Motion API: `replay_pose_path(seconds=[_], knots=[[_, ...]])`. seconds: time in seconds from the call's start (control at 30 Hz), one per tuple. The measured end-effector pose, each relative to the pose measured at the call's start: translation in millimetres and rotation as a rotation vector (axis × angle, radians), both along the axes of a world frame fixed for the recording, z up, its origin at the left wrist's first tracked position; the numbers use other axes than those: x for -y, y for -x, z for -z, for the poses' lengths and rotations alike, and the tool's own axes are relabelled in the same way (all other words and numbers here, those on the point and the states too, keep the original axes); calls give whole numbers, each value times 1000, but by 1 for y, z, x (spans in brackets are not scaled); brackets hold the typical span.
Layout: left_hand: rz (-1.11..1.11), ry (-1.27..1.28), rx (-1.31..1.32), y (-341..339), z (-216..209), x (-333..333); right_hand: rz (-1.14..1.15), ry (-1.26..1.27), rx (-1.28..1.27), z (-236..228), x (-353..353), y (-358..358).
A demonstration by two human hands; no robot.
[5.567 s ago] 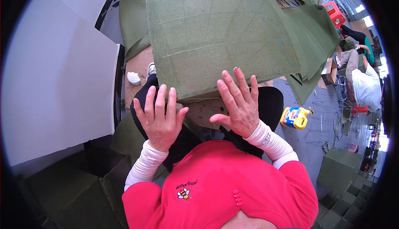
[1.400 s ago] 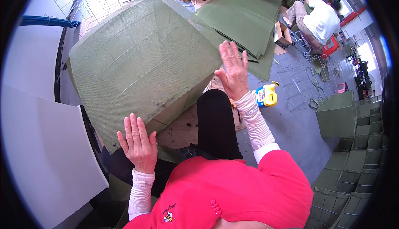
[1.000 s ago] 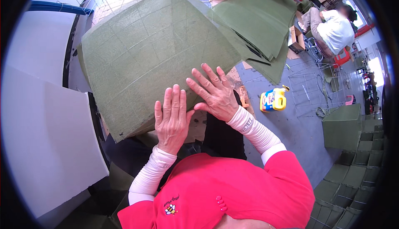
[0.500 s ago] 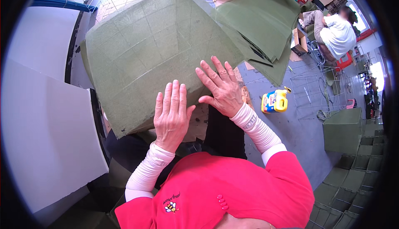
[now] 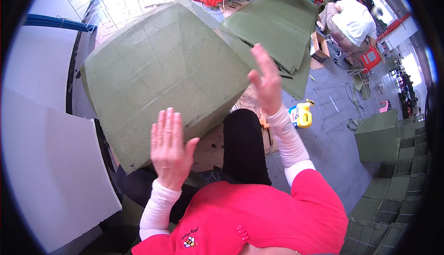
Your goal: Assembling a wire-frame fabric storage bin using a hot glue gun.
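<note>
A large olive-green fabric box [image 5: 157, 70] stands tilted in front of me, with faint straight lines of a frame showing through its cloth. My left hand [image 5: 171, 148] lies along its near side, palm down, fingers stretched out and thumb apart. My right hand [image 5: 268, 84] is raised at the box's right corner, slightly smeared by motion, its fingers extended with nothing in them. Whether either palm touches the cloth is hard to tell. My knee in black trousers [image 5: 243, 139] is beside the box's near right side.
Green fabric sheets [image 5: 277, 28] lie stacked beyond the box. A yellow jug [image 5: 303, 115] stands on the grey floor to my right. White panels [image 5: 51, 158] rise at left. Finished green boxes [image 5: 379, 137] sit at right. A person in white [image 5: 356, 21] bends near red stools.
Both hands have moved apart, the left toward me and leftward, the right up and to the right. The box has turned and shifted slightly left in view. The person in white has bent forward.
</note>
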State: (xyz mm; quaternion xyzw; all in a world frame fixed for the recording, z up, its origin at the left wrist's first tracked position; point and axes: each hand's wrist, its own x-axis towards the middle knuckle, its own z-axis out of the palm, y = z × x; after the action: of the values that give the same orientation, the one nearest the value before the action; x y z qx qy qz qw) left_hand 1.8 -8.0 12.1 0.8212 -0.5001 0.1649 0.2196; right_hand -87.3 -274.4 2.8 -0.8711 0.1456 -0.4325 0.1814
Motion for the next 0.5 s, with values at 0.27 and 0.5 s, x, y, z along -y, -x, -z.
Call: replay_pose_path(seconds=[0.27, 0.5], knots=[[-321, 519, -678, -205, -29, -95, -235, -1100, -253, -1, 128, -54], [-364, 626, -1448, -382, 31, -89, -337, -1320, -425, 7, 178, -149]])
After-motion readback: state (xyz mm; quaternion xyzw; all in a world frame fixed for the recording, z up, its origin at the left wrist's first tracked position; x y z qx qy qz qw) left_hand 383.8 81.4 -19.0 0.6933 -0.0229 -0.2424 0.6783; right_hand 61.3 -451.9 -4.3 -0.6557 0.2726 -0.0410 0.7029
